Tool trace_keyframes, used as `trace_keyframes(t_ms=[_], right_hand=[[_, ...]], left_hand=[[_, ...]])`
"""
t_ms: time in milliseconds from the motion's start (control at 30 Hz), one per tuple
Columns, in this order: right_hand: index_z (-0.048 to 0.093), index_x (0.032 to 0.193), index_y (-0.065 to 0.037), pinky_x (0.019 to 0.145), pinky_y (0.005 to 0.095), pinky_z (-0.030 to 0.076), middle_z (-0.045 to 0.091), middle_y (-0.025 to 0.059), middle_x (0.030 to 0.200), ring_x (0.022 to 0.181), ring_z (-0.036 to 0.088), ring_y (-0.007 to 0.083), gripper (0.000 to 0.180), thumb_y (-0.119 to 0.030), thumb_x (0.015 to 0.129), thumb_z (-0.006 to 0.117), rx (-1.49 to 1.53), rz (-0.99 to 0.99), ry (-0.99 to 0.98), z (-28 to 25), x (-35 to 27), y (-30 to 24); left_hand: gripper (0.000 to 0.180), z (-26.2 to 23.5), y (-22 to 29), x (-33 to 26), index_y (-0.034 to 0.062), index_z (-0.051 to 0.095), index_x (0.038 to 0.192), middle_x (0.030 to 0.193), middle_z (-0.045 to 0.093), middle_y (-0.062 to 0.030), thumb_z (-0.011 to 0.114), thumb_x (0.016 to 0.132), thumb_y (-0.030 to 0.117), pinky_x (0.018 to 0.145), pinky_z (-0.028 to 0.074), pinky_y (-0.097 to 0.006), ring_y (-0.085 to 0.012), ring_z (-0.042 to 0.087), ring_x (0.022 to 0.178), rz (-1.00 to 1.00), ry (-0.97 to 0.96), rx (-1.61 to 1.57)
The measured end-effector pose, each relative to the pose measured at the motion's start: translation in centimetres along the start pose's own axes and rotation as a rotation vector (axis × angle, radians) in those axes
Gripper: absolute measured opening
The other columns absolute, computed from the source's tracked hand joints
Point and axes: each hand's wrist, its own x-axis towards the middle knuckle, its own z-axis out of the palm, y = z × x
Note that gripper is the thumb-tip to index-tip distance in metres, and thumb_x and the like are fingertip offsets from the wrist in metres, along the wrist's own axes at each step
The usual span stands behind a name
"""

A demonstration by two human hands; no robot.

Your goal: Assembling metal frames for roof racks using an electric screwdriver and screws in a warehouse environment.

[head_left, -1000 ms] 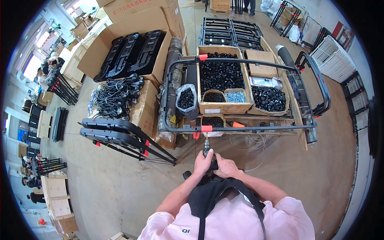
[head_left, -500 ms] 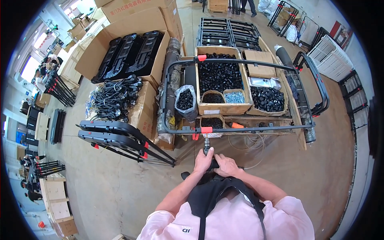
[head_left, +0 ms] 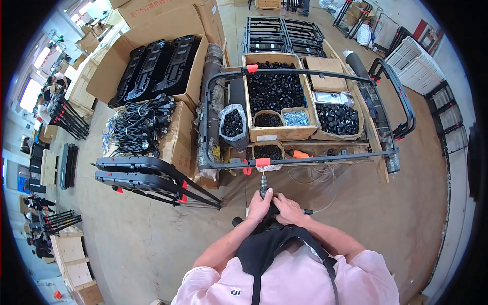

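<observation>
Both my hands are on a black power drill (head_left: 264,183), its metal chuck and thin bit pointing away from me. My left hand (head_left: 260,204) wraps around the drill body just behind the chuck. Closed on the drill's rear part, my right hand (head_left: 288,210) sits beside it, and a black end sticks out past its fingers. Ahead of the bit is a red clip (head_left: 263,162) on the near rail of a large black tubular frame (head_left: 325,157). Whether the bit tip touches the clip I cannot tell. The frame lies across the boxes of parts.
Inside the frame stand a box of black caps (head_left: 274,91), a bag of black pieces (head_left: 234,124) and a tub of silver screws (head_left: 295,118). Folded black frames (head_left: 137,175) lean at left, below bundled cables (head_left: 137,127). A pale hose (head_left: 325,175) loops on the floor.
The chuck has drawn back slightly from the red clip, and more of the bit shows. A black end now juts out beyond my right hand. The whole view has shifted a little.
</observation>
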Motion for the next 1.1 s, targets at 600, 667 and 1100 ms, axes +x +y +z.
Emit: trace_keyframes(t_ms=[600, 667, 1100], right_hand=[[0.055, 0.139, -0.003, 0.102, 0.0496, 0.053, 0.06, 0.0199, 0.124, 0.121, 0.063, 0.0412, 0.065, -0.02, 0.08, 0.075, 0.121, 0.177, 0.108, -0.1, -4.4, 1.4], [0.056, 0.141, -0.004, 0.103, 0.0497, 0.052, 0.061, 0.0208, 0.125, 0.122, 0.063, 0.0415, 0.065, -0.021, 0.081, 0.073, 0.149, 0.272, 0.141, -1.5, -5.7, 3.6], [0.054, 0.146, -0.004, 0.104, 0.0522, 0.053, 0.061, 0.0262, 0.138, 0.124, 0.063, 0.0467, 0.071, -0.026, 0.084, 0.077, 0.244, 0.93, 0.587, -14.1, -7.4, 29.7]], left_hand=[[0.063, 0.9, -1.3, 2.1, -0.0013, 0.066, 0.119, 0.104, 0.073, -0.0277, 0.056, 0.105, 0.059, 0.091, 0.055, -0.048, -0.0391, 0.072, 0.099, -0.008, -0.365, 0.284], [0.063, 2.5, 2.5, 3.3, -0.0001, 0.066, 0.127, 0.115, 0.073, -0.0292, 0.056, 0.104, 0.058, 0.098, 0.054, -0.05, -0.044, 0.071, 0.111, 0.209, -0.549, 0.563], [0.019, 19.0, 24.4, 12.7, 0.0053, 0.075, 0.106, 0.104, 0.073, -0.016, 0.067, 0.099, 0.021, 0.092, 0.053, -0.049, -0.0382, 0.067, 0.103, 0.934, -0.363, 0.587]])
